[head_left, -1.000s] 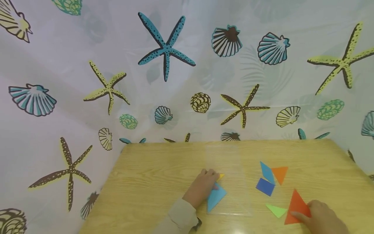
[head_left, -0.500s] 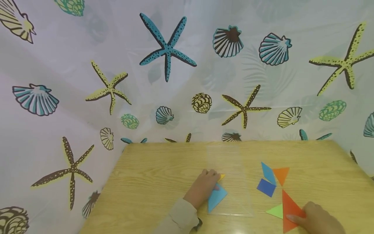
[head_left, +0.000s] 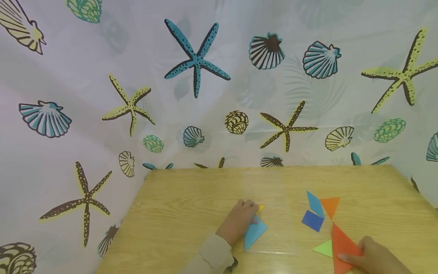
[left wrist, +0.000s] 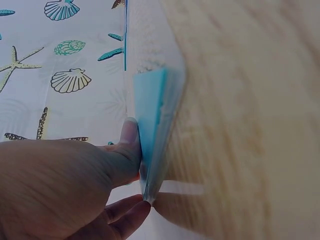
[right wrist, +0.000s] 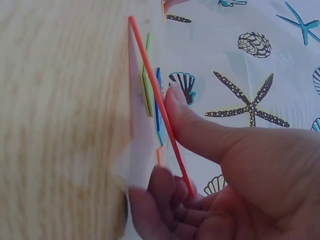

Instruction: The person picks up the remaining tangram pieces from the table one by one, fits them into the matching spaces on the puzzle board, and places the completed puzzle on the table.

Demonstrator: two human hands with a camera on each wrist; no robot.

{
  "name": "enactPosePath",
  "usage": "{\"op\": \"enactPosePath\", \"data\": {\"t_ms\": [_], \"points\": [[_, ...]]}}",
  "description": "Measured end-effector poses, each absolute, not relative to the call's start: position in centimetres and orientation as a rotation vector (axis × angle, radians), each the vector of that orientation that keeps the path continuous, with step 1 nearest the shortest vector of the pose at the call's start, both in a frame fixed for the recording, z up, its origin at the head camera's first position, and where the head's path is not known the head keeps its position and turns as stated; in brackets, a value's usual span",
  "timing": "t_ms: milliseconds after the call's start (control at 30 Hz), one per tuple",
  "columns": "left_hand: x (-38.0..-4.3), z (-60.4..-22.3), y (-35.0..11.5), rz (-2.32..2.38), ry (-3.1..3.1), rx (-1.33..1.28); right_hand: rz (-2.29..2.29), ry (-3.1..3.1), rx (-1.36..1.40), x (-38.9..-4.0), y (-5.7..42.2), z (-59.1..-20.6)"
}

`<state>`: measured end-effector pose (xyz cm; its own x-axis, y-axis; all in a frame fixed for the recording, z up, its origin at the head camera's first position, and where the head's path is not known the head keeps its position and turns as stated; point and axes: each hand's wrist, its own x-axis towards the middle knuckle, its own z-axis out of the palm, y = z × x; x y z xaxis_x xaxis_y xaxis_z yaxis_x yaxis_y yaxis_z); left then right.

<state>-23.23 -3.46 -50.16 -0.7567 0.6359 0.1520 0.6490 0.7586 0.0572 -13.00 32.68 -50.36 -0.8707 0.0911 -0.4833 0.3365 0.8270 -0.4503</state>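
Note:
In the head view my left hand (head_left: 237, 220) holds the left edge of a flat clear tray (head_left: 282, 239). Its thumb lies on a light blue triangle (head_left: 254, 235) in that tray, also seen in the left wrist view. Beyond the fingers a yellow tip (head_left: 261, 208) shows, mostly hidden. My right hand (head_left: 373, 255) pinches a large red-orange triangle (head_left: 343, 245) between thumb and fingers. In the right wrist view the red piece (right wrist: 155, 87) stands tilted off the table. It partly covers a light green piece (head_left: 324, 248) in the head view.
Past the red piece lie a dark blue square (head_left: 313, 220), a blue parallelogram (head_left: 315, 204) and an orange triangle (head_left: 330, 206), close together. The wooden table (head_left: 184, 198) ends at a hanging cloth (head_left: 205, 110) printed with shells and starfish.
The red triangle has turned and shifted slightly left in my right hand, now overlapping the green piece. My left hand stays at the tray.

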Motion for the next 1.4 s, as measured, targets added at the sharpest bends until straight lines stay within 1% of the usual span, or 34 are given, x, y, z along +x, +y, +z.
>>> {"op": "enactPosePath", "data": {"t_ms": [233,433,700,833,1100,1267,1400], "points": [[-23.3,-50.4,-3.4,-0.171,-2.84,-1.024,-0.895,2.517,0.324,-13.2,33.4,-50.4],[-23.3,-50.6,-3.5,-0.18,-2.842,-1.023,-0.943,2.542,0.252,-12.8,33.9,-49.1],[-23.4,-50.7,-3.5,-0.195,-2.843,-1.024,-0.991,2.607,0.28,-12.9,34.1,-47.4],[-23.5,-50.7,-3.5,-0.196,-2.876,-1.012,-0.99,2.663,0.241,-13.2,33.9,-46.6],[-23.6,-50.9,-3.5,-0.188,-2.859,-1.028,-1.078,2.696,0.067,-13.2,32.0,-46.0],[-23.6,-50.8,-3.6,-0.178,-2.83,-1.038,-1.133,2.614,0.079,-13.5,30.1,-46.2],[-23.5,-50.7,-3.6,-0.18,-2.824,-1.041,-1.177,2.63,-0.093,-13.6,29.0,-46.4]]}}
